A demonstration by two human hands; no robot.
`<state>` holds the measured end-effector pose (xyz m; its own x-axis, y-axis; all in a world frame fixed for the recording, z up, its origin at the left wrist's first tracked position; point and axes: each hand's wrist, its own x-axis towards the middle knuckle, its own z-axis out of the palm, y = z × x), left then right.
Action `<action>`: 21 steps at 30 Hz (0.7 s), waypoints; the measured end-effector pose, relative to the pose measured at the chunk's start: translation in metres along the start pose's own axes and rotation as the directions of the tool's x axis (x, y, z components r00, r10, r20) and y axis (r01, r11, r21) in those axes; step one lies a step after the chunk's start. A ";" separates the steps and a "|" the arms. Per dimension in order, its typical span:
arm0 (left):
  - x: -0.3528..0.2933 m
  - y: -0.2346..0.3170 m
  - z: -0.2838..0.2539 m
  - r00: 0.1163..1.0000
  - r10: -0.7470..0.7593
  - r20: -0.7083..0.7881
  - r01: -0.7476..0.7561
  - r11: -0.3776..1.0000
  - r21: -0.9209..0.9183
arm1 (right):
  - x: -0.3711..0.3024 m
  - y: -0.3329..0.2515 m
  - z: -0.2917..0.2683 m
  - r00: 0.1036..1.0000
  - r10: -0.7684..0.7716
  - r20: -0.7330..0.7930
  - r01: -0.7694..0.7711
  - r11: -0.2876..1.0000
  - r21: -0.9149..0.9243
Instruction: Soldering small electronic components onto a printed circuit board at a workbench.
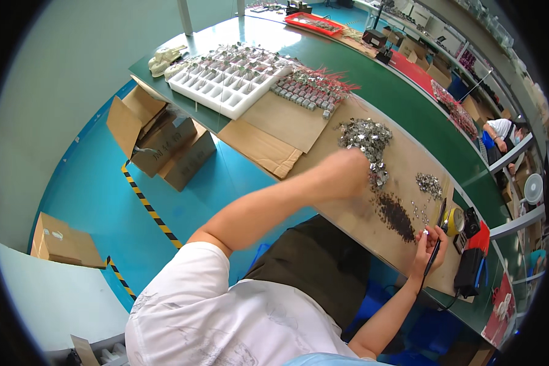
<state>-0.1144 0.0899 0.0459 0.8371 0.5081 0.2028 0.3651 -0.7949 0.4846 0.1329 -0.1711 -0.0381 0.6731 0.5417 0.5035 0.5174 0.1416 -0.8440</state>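
My left hand (346,172) reaches out over the brown cardboard sheet (348,213) and rests at the near edge of a heap of small shiny metal parts (366,137); its fingers are blurred, so whether it holds a part is unclear. My right hand (429,245) is closed on a thin dark pen-like tool (436,247) and pinches a tiny silvery part at its fingertips. A pile of small dark pieces (396,215) lies between the hands. A smaller cluster of metal parts (430,183) sits beyond it.
A white compartment tray (216,91) filled with components stands at the far left of the green bench (384,91), beside rows of parts with red wires (314,88). A yellow reel (454,221) and black device (471,268) sit right. Cardboard boxes (165,143) stand on the blue floor. Another person (503,133) works far right.
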 end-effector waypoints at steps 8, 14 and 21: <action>-0.007 -0.191 -0.171 0.755 -0.400 -0.519 0.559 0.806 0.193 | -0.003 -0.006 0.004 0.999 -0.042 0.029 0.044 0.995 -0.089; -0.053 -0.281 -0.230 0.690 -0.477 -0.544 0.699 0.634 0.331 | -0.005 -0.012 0.005 0.996 -0.063 0.068 0.075 0.981 -0.180; -0.062 -0.276 -0.217 0.739 -0.471 -0.482 0.655 0.670 0.350 | -0.006 -0.018 0.004 0.997 -0.046 0.064 0.059 0.974 -0.219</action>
<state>-0.3556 0.3503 0.0842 0.2504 0.9095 0.3317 0.9353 -0.3158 0.1597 0.1169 -0.1734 -0.0268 0.6133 0.5867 0.5289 0.6595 -0.0117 -0.7517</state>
